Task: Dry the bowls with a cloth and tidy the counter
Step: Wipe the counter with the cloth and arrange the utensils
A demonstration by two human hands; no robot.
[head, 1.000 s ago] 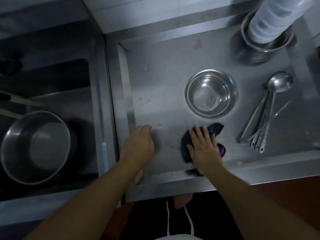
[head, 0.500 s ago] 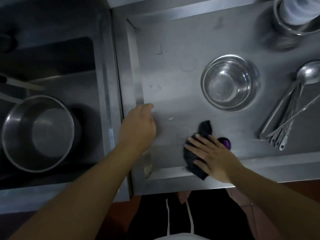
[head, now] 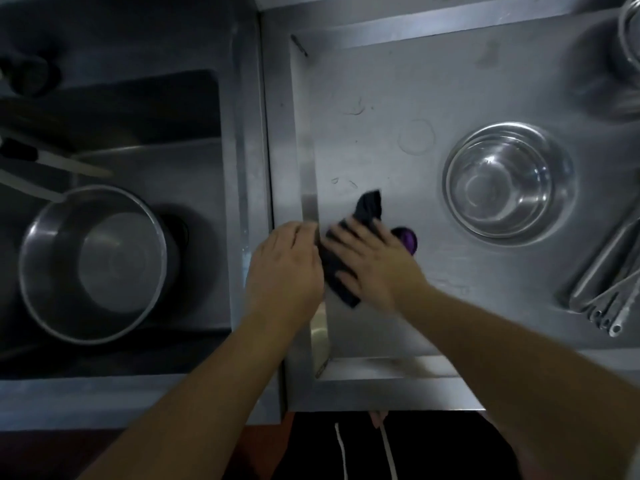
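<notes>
A dark cloth [head: 369, 208] with a purple patch lies on the steel counter [head: 398, 81] near its left rim. My right hand [head: 374, 258] presses flat on the cloth with fingers spread. My left hand [head: 284, 268] rests on the counter's raised left edge, right beside the cloth, fingers loosely curled. A small stack of shiny steel bowls [head: 507, 183] stands upright on the counter to the right, apart from both hands.
Several steel spoons [head: 609, 289] lie at the right edge. A larger steel bowl [head: 628, 36] sits at the top right corner. In the sink on the left stand a big steel pot [head: 93, 265] and a knife [head: 55, 161].
My right hand has slid the cloth leftward across the counter, up against the left rim. My left hand stayed at the rim; the two hands now sit close together.
</notes>
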